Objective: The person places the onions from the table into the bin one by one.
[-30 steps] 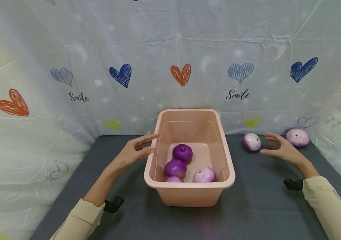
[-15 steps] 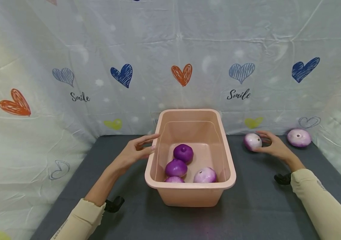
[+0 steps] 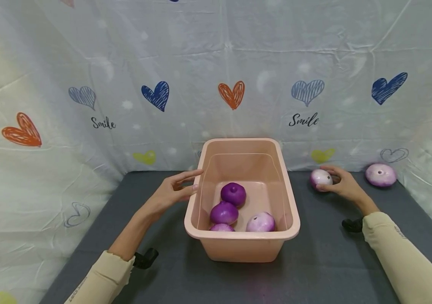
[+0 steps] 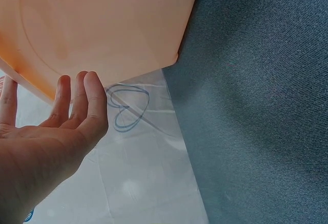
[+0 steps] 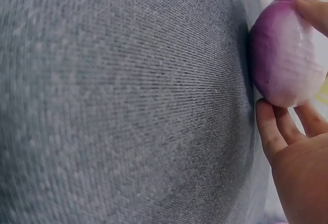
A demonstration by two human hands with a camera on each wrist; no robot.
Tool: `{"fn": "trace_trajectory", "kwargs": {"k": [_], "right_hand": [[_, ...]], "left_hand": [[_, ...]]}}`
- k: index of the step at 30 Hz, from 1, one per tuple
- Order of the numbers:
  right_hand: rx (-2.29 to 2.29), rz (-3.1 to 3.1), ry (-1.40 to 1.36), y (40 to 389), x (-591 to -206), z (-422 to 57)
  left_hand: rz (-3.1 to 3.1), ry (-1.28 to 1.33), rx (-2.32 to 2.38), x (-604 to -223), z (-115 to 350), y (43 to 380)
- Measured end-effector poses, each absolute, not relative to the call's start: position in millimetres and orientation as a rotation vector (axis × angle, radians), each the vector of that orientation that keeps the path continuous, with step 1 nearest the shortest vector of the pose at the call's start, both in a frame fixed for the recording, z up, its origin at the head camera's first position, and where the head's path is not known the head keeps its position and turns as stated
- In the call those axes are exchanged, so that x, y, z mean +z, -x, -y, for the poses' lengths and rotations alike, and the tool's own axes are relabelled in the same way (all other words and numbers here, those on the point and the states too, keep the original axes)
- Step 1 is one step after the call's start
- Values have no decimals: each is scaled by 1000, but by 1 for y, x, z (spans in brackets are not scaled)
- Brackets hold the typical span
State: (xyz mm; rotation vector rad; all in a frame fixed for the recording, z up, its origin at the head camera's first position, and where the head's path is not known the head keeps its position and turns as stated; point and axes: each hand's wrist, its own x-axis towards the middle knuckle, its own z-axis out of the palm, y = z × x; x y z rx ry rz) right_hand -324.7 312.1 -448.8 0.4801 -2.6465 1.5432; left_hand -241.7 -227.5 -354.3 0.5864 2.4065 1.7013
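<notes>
At the right rear of the dark table, my right hand (image 3: 343, 183) holds a purple-and-white onion (image 3: 321, 180) with thumb and fingers on opposite sides. The right wrist view shows the onion (image 5: 287, 52) close against the dark cloth, the fingertips (image 5: 264, 108) along its lower side. My left hand (image 3: 170, 190) has its fingertips at the left rim of a peach plastic basin (image 3: 240, 250). In the left wrist view the left hand's fingers (image 4: 93, 93) are loosely bent beside the basin's outer wall (image 4: 118, 24). Several onions lie inside, including a pale one (image 3: 261, 222) and a deep purple one (image 3: 233, 194).
Another pale onion (image 3: 381, 175) sits in the right rear corner of the table, behind the right hand. A sheet with printed hearts (image 3: 155, 96) hangs right behind the table's back edge. The basin stands mid-table on dark grey cloth (image 3: 315, 270).
My right hand has moved left from between the two loose onions and taken hold of the nearer one. The left hand and the basin look unchanged.
</notes>
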Motion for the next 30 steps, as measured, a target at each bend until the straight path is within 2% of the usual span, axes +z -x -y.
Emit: {"fn": "trace_trajectory", "kwargs": {"k": [11,23,30], "right_hand": [[1599,2564,-518,314,-445,-320],[1601,2749,-505,298,-428,-335],[1603,2739,-513,297,-431,-337]], "left_hand": [[-2412,-588,1704,-353,228,243],[-2409,-619,1698,-355,229,242],[-2399,-603,1702,-355,228,243]]}}
